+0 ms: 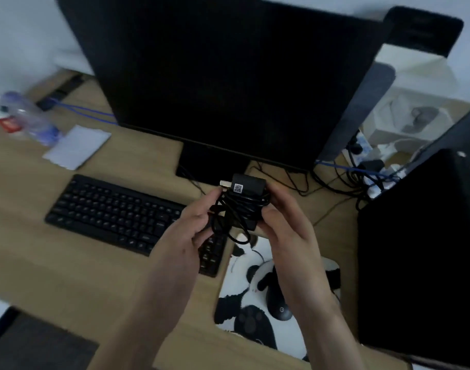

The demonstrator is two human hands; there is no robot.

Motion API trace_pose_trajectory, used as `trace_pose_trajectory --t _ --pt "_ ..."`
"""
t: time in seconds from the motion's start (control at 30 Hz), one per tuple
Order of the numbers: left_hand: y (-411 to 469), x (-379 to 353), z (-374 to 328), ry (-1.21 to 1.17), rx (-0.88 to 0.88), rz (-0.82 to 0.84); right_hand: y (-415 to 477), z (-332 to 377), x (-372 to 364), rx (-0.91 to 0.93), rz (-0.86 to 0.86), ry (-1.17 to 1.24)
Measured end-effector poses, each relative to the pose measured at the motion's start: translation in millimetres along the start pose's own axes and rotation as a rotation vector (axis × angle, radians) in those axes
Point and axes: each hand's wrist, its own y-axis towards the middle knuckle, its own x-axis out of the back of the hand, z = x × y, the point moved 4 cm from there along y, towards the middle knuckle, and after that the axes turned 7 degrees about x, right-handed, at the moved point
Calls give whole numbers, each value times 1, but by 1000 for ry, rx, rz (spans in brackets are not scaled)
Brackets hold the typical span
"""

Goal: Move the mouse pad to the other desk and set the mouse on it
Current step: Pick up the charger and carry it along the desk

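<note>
Spanning most of the view, a wooden desk [68, 263] carries everything here. A dark monitor [223, 76] stands at its back, and a black tower [420, 249] fills the right side. In front of the monitor lies a black keyboard [116, 212], angled slightly. To the keyboard's right, near the desk's front edge, lies the pad [241, 303], printed with black-and-white pandas; the black mouse [277, 305] sits on it, partly hidden by the right wrist. A blurred plastic bottle [28, 118] lies at far left beside a pale notepad [77, 146]. Tangled cables [362, 177] gather behind the tower.

Above the pad and keyboard, both hands hold a black charger [244, 201] with its cord wound around it. The left hand [185, 231] pinches the cord side with thumb and fingers. The right hand [287, 225] is curled around the charger's other side. Neither hand touches the pad or mouse.
</note>
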Motion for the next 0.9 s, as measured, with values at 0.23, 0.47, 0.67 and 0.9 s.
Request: trace_pose_trajectory --t 0.23,0.47,0.67,0.9 --pt "-80 86 -69 -162 -141 -197 -28 40 -111 88 262 -26" --pt "-126 196 -110 -187 -243 -322 -44 47 -245 143 440 -4" --pt "-144 297 -139 -118 -268 -321 -52 26 -354 157 412 39" --pt "-128 406 -165 -98 -248 -303 -39 3 -463 155 385 14"
